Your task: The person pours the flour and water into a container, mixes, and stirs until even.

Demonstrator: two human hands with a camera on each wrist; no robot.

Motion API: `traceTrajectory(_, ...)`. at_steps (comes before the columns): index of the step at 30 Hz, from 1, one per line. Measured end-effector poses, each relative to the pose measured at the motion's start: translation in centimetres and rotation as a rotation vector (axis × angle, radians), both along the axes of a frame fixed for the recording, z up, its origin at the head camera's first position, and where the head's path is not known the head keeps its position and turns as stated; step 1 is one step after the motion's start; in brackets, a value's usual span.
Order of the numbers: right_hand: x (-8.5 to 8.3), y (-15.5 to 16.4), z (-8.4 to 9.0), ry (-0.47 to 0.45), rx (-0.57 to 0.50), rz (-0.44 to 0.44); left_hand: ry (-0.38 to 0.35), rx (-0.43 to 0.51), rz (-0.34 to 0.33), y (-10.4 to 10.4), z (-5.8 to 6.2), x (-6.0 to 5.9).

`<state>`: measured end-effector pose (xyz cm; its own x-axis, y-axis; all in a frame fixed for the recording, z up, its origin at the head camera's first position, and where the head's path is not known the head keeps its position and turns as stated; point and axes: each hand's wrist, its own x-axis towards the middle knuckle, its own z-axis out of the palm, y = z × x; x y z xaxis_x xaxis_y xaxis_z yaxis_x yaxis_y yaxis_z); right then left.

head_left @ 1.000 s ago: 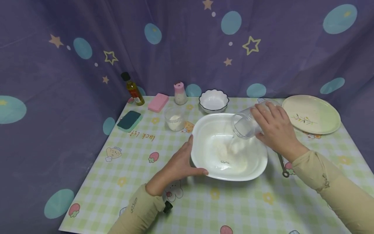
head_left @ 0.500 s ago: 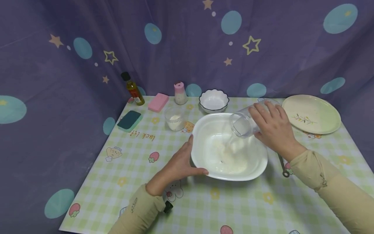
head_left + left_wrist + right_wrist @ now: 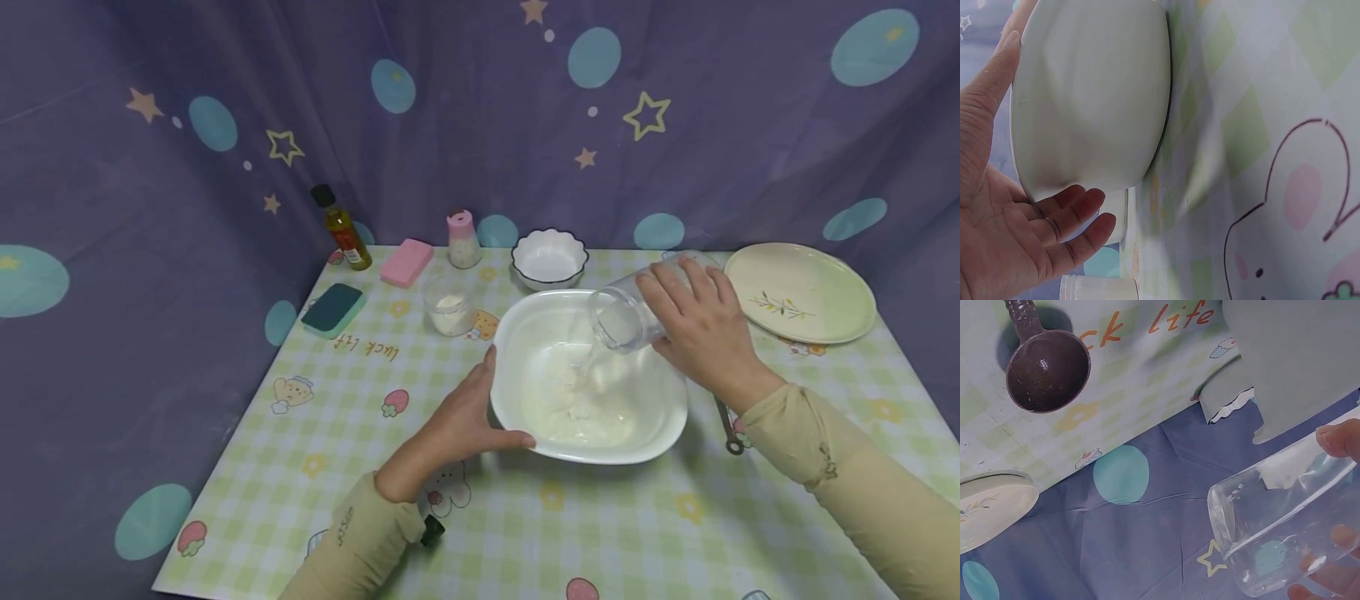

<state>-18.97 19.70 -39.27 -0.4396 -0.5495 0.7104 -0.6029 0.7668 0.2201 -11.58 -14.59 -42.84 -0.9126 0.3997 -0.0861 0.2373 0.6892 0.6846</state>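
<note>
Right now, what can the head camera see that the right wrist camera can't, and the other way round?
Only the head view shows the black-capped bottle, pink block, green sponge and pink-topped shaker.

Only the right wrist view shows the brown spoon's round scoop.

Both show the tilted clear cup, big white basin, wavy-edged bowl and plate.

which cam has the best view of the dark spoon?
Right wrist: the dark spoon shows its whole round bowl, with the handle cut off by the top edge. Head shows only the handle's near end, with its ring; the rest is hidden behind the right hand. Left wrist doesn't show it.
</note>
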Motion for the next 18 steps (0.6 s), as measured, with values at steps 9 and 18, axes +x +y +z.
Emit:
traceTrajectory(9, -0.04, 0.05, 0.0, -0.017, 0.008, -0.011, -0.007, 0.005, 0.004, 0.0, 0.05, -0.05)
traceTrajectory(18, -0.08, 0.18, 0.11, -0.05, 0.025, -0.018, -0.009, 0.006, 0.01, 0.09, 0.12, -0.04)
